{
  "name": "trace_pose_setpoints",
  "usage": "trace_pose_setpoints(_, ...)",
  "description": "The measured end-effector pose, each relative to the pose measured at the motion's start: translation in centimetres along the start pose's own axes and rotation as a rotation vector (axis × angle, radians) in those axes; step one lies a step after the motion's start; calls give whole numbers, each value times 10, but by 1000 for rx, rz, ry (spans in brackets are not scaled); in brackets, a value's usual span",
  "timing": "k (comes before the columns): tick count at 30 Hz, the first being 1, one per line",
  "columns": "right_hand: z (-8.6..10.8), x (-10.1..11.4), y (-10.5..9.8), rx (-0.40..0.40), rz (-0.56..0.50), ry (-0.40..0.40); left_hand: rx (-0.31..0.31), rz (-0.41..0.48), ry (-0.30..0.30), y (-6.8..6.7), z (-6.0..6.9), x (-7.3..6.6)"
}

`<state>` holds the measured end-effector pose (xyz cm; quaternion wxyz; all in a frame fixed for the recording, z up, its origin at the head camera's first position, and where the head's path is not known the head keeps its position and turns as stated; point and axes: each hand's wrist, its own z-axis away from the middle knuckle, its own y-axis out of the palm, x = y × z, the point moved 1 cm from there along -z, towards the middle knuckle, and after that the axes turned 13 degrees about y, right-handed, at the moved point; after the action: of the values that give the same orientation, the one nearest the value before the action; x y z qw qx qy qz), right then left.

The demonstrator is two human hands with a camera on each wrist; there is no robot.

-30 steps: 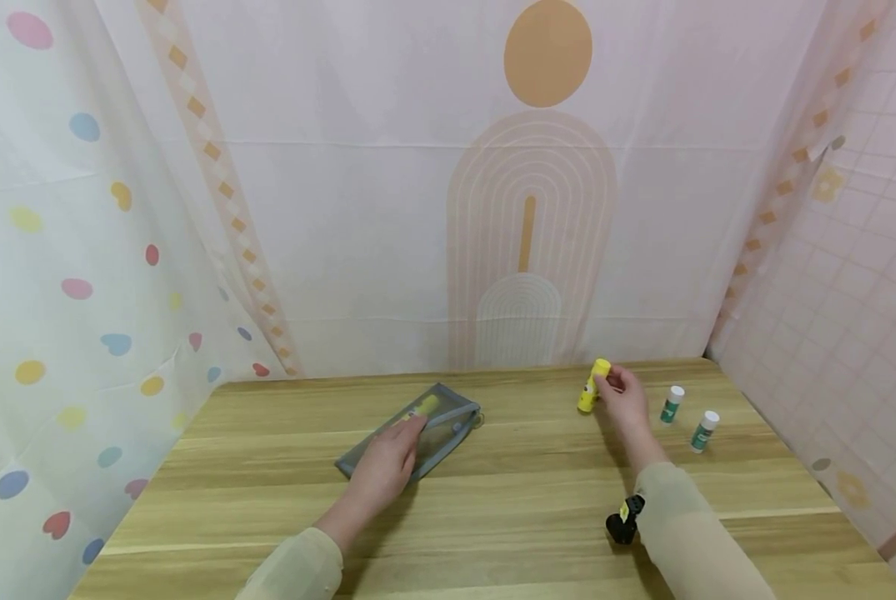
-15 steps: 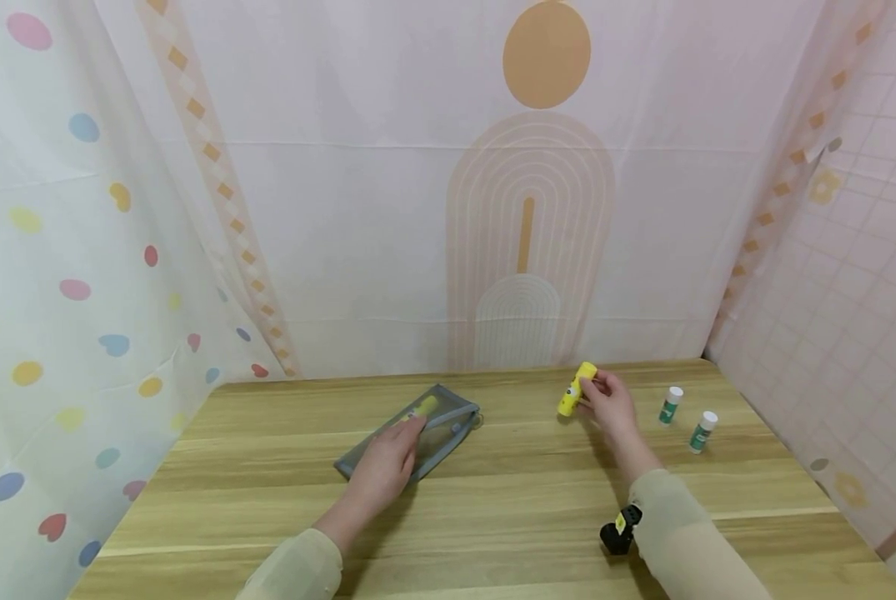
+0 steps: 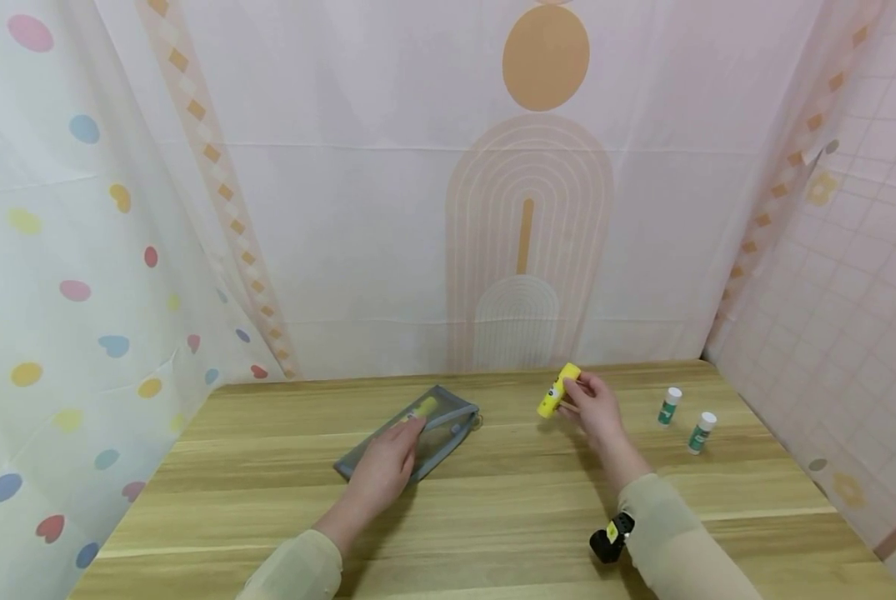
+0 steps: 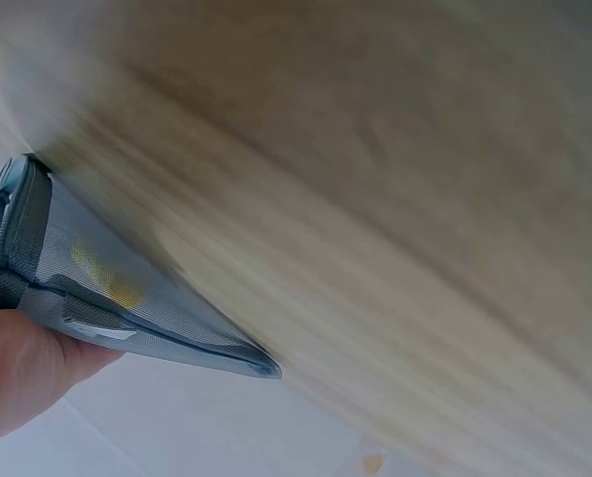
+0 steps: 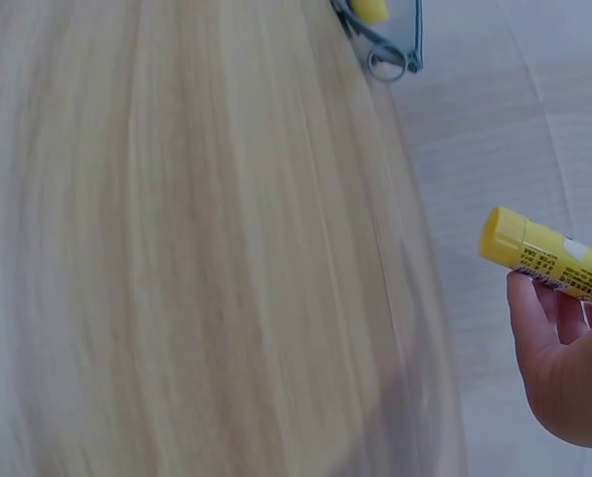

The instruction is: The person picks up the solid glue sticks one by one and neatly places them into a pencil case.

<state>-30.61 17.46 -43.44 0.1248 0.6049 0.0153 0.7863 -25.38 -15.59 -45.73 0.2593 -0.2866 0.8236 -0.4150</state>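
My right hand [image 3: 596, 412] holds a yellow glue stick [image 3: 558, 390] tilted above the table, between thumb and fingers. In the right wrist view the glue stick [image 5: 549, 256] shows dark printing along its side. My left hand [image 3: 384, 467] grips the near side of a grey mesh zip pouch [image 3: 448, 431] lying on the table; the fingertips are partly hidden in the left wrist view. Through the mesh of the pouch [image 4: 177, 298], a yellow item [image 4: 109, 278] shows inside.
Two green glue sticks with white caps, a farther one [image 3: 668, 407] and a nearer one [image 3: 702, 433], stand at the right of the wooden table [image 3: 493, 533]. Patterned curtains [image 3: 365, 208] hang behind and at both sides. A black camera [image 3: 611, 538] sits on my right wrist.
My right hand has moved left with the yellow glue stick, which has gone from nearly upright to more tilted. The left hand and the pouch stay in place.
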Motion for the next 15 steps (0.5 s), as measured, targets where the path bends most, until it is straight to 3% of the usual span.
trace_pose_setpoints(15, 10, -14, 28, 67, -86, 40, -3, 3, -5, 1, 0, 1)
